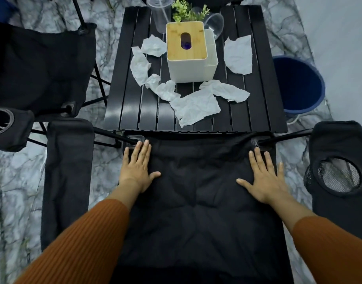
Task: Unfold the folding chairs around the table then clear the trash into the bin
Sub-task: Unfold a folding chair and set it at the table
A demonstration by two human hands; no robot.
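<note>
The left grip [138, 167] and right grip [264, 177] press flat, fingers straight, on the unfolded chair [196, 201], with the table [131, 111] at twelve o'clock carrying crumpled tissues [194, 107] around a tissue box [188, 54], and a blue bin [305, 108] at two o'clock.

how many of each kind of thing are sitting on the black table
crumpled paper pieces: 6, as best the overlaps let me tell
clear plastic cups: 2
tissue box: 1
small green plant: 1
total: 10
</note>
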